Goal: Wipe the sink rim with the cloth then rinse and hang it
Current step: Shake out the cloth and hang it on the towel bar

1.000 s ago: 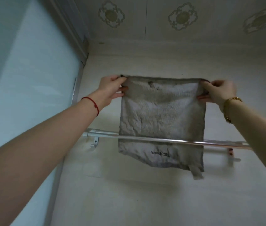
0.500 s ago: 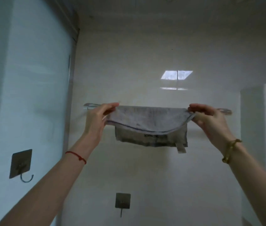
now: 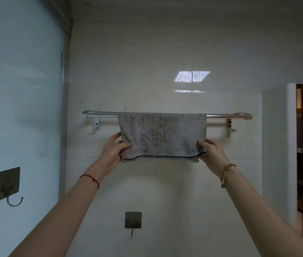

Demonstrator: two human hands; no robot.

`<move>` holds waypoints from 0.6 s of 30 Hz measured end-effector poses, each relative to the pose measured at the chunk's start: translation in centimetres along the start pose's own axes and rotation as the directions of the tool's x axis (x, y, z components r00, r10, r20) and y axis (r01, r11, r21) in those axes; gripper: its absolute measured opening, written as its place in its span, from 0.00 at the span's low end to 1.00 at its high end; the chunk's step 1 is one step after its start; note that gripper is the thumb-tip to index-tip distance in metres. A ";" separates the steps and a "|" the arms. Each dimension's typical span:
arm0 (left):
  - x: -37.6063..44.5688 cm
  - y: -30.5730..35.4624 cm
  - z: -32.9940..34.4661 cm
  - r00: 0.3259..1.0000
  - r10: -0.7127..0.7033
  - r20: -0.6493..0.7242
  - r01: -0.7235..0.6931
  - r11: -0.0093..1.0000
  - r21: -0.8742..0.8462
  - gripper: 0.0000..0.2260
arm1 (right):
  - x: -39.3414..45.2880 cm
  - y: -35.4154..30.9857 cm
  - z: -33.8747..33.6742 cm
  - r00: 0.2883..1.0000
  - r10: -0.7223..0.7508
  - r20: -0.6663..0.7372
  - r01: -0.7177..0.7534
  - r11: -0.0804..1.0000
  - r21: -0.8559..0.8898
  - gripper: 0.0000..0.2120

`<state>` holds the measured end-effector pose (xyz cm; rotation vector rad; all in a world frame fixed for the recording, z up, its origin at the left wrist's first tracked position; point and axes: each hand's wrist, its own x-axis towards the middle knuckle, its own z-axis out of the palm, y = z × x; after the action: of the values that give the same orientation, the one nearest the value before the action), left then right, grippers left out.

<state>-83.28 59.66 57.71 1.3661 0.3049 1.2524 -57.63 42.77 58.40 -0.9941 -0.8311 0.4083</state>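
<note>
From the head camera, the grey cloth (image 3: 162, 135) was draped over the metal towel rail (image 3: 102, 114) on the tiled back wall (image 3: 147, 62), its top fold sitting on the bar and the front flap hanging flat with a dark stitched hem along the bottom edge. A little tab of fabric peeked out below the hem near the lower right corner. The left hand (image 3: 114, 149) was at the lower left corner, thumb across the front of the cloth and the other fingers tucked behind it, pinching that corner. The right hand (image 3: 212, 152) mirrored it at the lower right corner, thumb on the front face and fingers curled behind, gripping the fabric. Both arms reached up from the bottom of the view, a red string (image 3: 91, 178) on the left wrist and a gold bracelet (image 3: 225, 174) on the right. Rail ends stuck out bare on either side of the cloth. Lower down, a square adhesive hook (image 3: 133, 220) sat on the back wall below the cloth, and a second hook (image 3: 7, 185) clung to the left wall. A bright window reflection (image 3: 192, 76) glinted on the tiles above the rail, and a dark doorway (image 3: 301, 154) stood at the right edge.
</note>
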 end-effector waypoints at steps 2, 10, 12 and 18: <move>0.6 -0.3 -0.5 0.999 0.031 -0.045 -0.027 0.996 0.083 0.22 | 0.8 0.7 -0.1 1.000 -0.011 0.015 0.011 1.000 -0.024 0.13; 0.7 -3.8 -2.3 0.933 0.348 -0.089 -0.303 0.894 0.329 0.15 | 2.1 3.8 -0.6 0.994 -0.098 -0.049 0.093 0.991 -0.096 0.14; 0.8 -4.3 -2.4 0.927 0.367 -0.081 -0.310 0.870 0.384 0.12 | 1.8 4.3 -0.5 0.991 -0.125 -0.048 0.120 0.988 -0.099 0.12; 1.0 -4.3 -3.1 0.936 0.317 -0.150 -0.260 0.914 0.313 0.18 | 1.4 5.0 -0.9 0.962 -0.244 -0.120 0.210 0.948 -0.239 0.08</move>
<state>-83.26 63.26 53.77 1.5787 0.4499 1.6484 -55.70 45.69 54.47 -1.1085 -0.8584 0.0406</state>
